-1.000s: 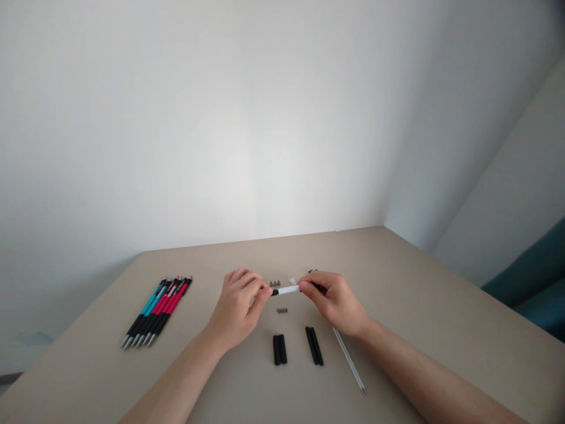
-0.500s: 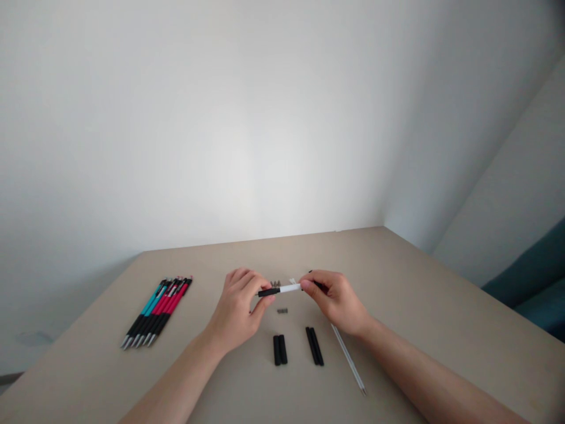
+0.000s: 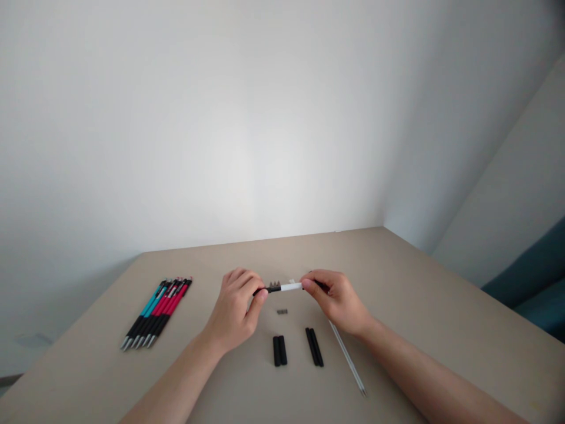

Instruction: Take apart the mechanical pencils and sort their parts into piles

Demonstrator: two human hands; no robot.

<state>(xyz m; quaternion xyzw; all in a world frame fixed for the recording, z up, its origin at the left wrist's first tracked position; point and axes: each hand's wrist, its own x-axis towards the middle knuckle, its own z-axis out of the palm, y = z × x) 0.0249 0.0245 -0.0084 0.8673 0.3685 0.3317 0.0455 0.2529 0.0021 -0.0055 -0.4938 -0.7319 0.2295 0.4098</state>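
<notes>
A pen (image 3: 291, 287) with a white barrel and a black grip is held level above the table between both hands. My left hand (image 3: 238, 306) pinches its black grip end between thumb and fingers. Closed on the other end, my right hand (image 3: 333, 297) covers part of the barrel, and a dark piece shows among its fingers. Behind the pen stand several small grey cone tips (image 3: 274, 284), with a small white part (image 3: 292, 281) beside them. Nearer me lie some tiny springs (image 3: 282, 311).
At the left, several assembled pens (image 3: 156, 312), blue, red and black, lie in a slanted row. Two short black grips (image 3: 279, 351) and two longer black tubes (image 3: 314, 347) lie in front. White refills (image 3: 348, 359) run under my right wrist. A wall borders the table (image 3: 212, 394).
My left hand has shifted slightly left along the pen's black grip and its fingers have closed further over the end. The right hand has stayed almost in place.
</notes>
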